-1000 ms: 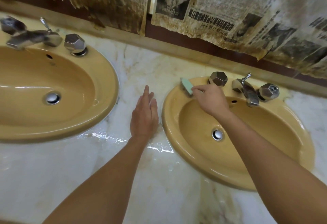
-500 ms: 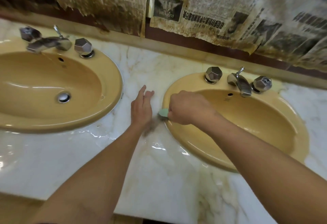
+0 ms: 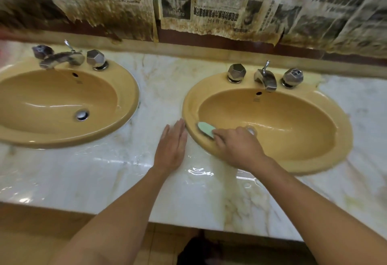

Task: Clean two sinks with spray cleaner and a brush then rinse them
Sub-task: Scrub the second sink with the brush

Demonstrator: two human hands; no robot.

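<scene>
The fingers of the right hand are curled around the near end of a pale green brush. The free end of the brush sticks out past the fingertips, pointing up and to the left. The brush lies against the inner left slope of the right sink, just below its rim, with the bristle side facing down into the basin. The knuckles partly cover the drain at the bottom of this mustard-yellow bowl.

The left hand lies flat on the marble counter, fingers straight and close together, holding nothing. Its fingertips are just beside the outer left edge of the right sink; whether they touch it is not clear. The brush is just across the rim from these fingertips.

Both bare forearms reach in from the bottom edge. The counter between them is wet and shows bright glare.

At the back of the right sink stands a metal tap between two faceted metal knobs. The left sink, the same colour and shape, sits well apart to the left, with its own tap and a round metal plug. Stained, torn newspaper covers the wall behind.
</scene>
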